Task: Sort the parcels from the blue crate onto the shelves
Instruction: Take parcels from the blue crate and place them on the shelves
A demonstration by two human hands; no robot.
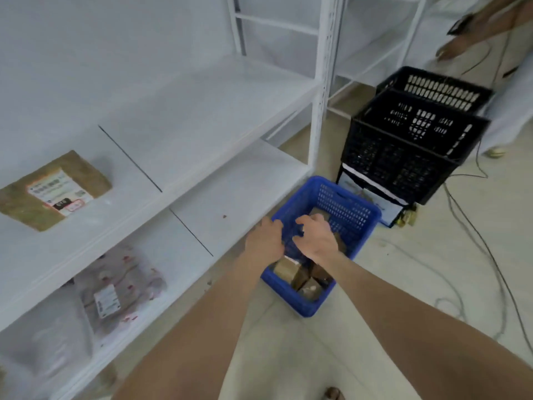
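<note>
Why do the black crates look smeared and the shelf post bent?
Head view: motion blur smears the black crates and the other person's arm at top right. In the same head view, the wide-angle lens bows the white shelf post, the light is soft and even with faint shadows, and the label on the brown parcel is too blurred to read.

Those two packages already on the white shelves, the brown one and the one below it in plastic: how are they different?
The brown parcel is opaque and paper-like; the plastic-bag parcel is pale with reddish marks. The brown parcel lies on the higher shelf, the plastic-bag parcel on the shelf beneath. The brown parcel's label looks larger than the plastic-bag parcel's label. Both lie flat, label up.
</note>
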